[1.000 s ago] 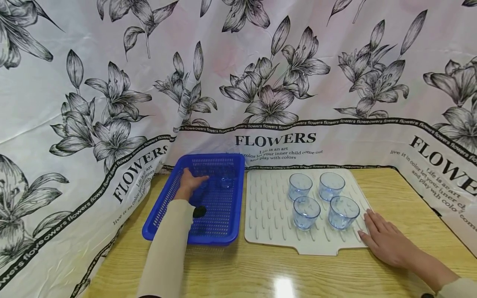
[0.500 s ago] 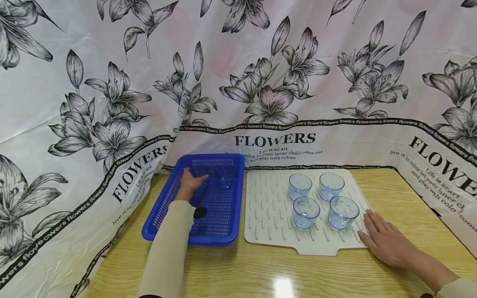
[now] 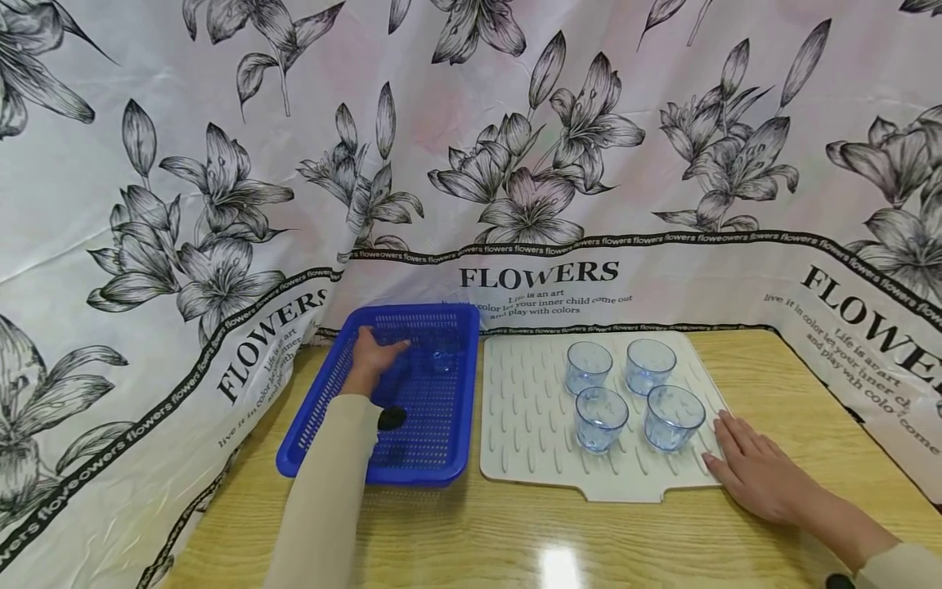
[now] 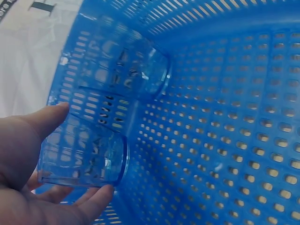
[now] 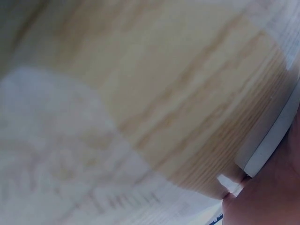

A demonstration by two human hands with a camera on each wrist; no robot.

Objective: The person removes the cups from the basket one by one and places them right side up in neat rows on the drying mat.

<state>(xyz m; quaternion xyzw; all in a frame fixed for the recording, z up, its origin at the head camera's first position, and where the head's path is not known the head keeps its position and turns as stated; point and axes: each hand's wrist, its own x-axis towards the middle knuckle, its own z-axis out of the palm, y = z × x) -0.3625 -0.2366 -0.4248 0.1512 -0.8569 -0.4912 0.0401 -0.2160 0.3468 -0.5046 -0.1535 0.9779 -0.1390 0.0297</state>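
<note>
Inside the blue basket (image 3: 459, 442), my left hand (image 3: 374, 357) holds a clear glass (image 4: 89, 157), thumb on one side and fingers curled beneath. The glass lies tipped against the slotted wall in the left wrist view. Right beside it lies a second clear glass (image 4: 136, 65). My right hand (image 3: 761, 474) rests flat, fingertips at the right edge of the white draining board (image 3: 515, 417). That board's edge (image 5: 272, 136) also shows by the hand in the right wrist view. Nearest the right hand on the board is a bluish glass (image 3: 673, 419).
Several glasses, among them a front-left glass (image 3: 599, 421), stand upright on the right half of the ridged board. Behind the wooden table (image 3: 500, 540) hangs a flowered curtain (image 3: 412, 278), close to the basket's back and left sides.
The head view has shifted very slightly. Both hands, the basket and the glasses keep their places.
</note>
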